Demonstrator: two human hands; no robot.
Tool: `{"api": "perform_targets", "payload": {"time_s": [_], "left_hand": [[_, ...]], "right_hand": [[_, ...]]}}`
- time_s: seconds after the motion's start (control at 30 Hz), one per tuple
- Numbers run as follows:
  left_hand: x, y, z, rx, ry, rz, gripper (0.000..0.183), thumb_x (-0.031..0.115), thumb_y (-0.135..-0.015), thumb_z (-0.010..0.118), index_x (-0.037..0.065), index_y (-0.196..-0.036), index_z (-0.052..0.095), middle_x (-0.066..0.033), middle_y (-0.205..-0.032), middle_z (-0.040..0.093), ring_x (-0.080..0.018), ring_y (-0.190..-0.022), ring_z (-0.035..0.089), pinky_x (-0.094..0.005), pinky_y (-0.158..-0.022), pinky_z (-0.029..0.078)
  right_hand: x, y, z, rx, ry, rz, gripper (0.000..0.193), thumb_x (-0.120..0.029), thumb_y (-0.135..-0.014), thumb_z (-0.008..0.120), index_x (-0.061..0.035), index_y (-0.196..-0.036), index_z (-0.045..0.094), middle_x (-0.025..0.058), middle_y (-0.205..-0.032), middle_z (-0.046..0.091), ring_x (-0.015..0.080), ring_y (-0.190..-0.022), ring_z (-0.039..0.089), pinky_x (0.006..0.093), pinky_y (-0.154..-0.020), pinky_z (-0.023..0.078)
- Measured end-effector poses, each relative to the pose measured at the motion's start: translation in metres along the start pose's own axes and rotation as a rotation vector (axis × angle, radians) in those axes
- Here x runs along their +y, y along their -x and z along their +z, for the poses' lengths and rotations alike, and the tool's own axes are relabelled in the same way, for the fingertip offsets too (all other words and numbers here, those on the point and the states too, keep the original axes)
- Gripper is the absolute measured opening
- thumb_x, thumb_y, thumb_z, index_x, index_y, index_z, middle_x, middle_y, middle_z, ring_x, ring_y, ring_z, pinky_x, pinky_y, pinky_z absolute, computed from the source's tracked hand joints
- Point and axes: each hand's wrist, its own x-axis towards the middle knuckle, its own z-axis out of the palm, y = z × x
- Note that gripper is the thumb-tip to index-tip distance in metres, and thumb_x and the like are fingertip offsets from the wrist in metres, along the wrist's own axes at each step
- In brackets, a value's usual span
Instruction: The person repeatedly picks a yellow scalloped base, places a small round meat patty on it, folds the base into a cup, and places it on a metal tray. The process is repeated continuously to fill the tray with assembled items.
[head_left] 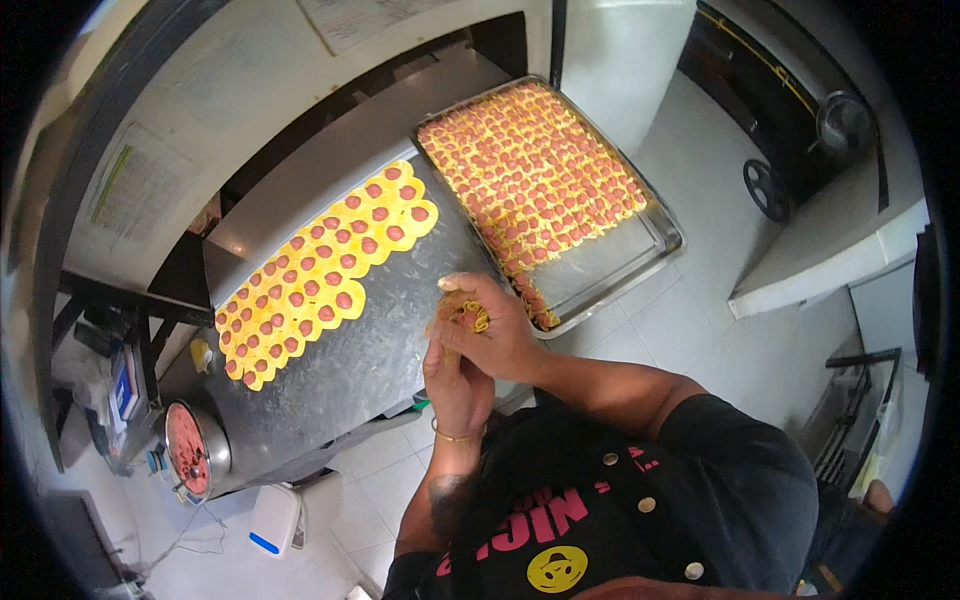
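Observation:
My right hand [490, 325] is curled above the near edge of the steel worktable, with small filled pasta [472, 318] of yellow dough and pink filling in its cupped fingers. Right against it, my left hand [460, 392] is closed, thumb up; whatever its fingers pinch is hidden. To the left on the worktable [370, 310] lie rows of overlapping yellow dough discs [318, 270], each topped with a round ball of pink filling. Just beyond my right hand, a large metal tray [600, 285] holds dense rows of filled pasta pieces [530, 165].
A steel pot [213, 445] with pink filling stands at the table's left end. Beside it, a dark shelf [140, 305] juts over the table. A white kitchen scale [276, 520] sits low on the left. Some dark equipment with a black handwheel [767, 190] is at the far right.

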Motion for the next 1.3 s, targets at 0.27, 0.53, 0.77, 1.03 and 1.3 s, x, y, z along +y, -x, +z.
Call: {"api": "perform_targets", "payload": {"time_s": [0.27,0.53,0.77,1.03,1.3], "left_hand": [[-0.033,0.03,-0.051,-0.05,-0.064,-0.123,0.026,0.016,-0.105,0.06,0.002,-0.127,0.064,-0.0096,-0.13,0.066,-0.0234,-0.121,0.064,-0.0403,-0.109,0.05],[-0.046,0.02,-0.045,-0.05,-0.126,-0.196,0.031,0.013,-0.101,0.065,0.002,-0.13,0.062,-0.0116,-0.132,0.065,-0.0241,-0.123,0.063,-0.0406,-0.11,0.049],[-0.044,0.014,-0.009,-0.01,-0.026,-0.288,0.058,0.043,-0.11,0.044,0.002,-0.151,0.045,-0.0151,-0.152,0.052,-0.0283,-0.141,0.049,-0.0457,-0.12,0.036],[-0.016,0.001,0.024,-0.23,-0.215,-0.45,0.098,0.075,-0.099,0.038,0.003,-0.163,0.022,-0.0199,-0.16,0.042,-0.0348,-0.141,0.05,-0.0501,-0.113,0.042],[-0.037,-0.028,0.006,-0.151,-0.334,-0.481,0.09,0.073,-0.102,0.033,0.007,-0.162,0.021,-0.0293,-0.132,0.063,-0.0381,-0.124,0.063,-0.0488,-0.109,0.046]], "right_hand": [[0.031,0.044,-0.027,-0.134,-0.025,0.082,0.05,-0.026,-0.083,0.081,-0.0051,-0.124,0.061,0.0146,-0.107,0.068,0.0322,-0.098,0.07,0.0408,-0.086,0.055],[0.033,0.036,-0.056,-0.115,-0.084,0.043,0.03,-0.022,-0.084,0.079,-0.0059,-0.104,0.064,0.0126,-0.096,0.065,0.0336,-0.085,0.067,0.0412,-0.076,0.053],[0.058,0.027,-0.069,0.049,0.02,-0.171,0.024,-0.017,-0.08,0.08,-0.0082,-0.097,0.066,0.0108,-0.091,0.065,0.0334,-0.082,0.066,0.0429,-0.071,0.053],[0.052,0.031,-0.094,0.007,0.093,-0.251,0.031,-0.008,-0.074,0.085,-0.0052,-0.096,0.063,0.0127,-0.097,0.068,0.0302,-0.088,0.069,0.0398,-0.08,0.056],[0.057,0.032,-0.146,-0.134,0.438,-0.173,0.078,-0.029,-0.075,0.086,-0.0057,-0.142,0.054,0.0165,-0.117,0.065,0.0346,-0.116,0.059,0.0481,-0.102,0.046]]}}
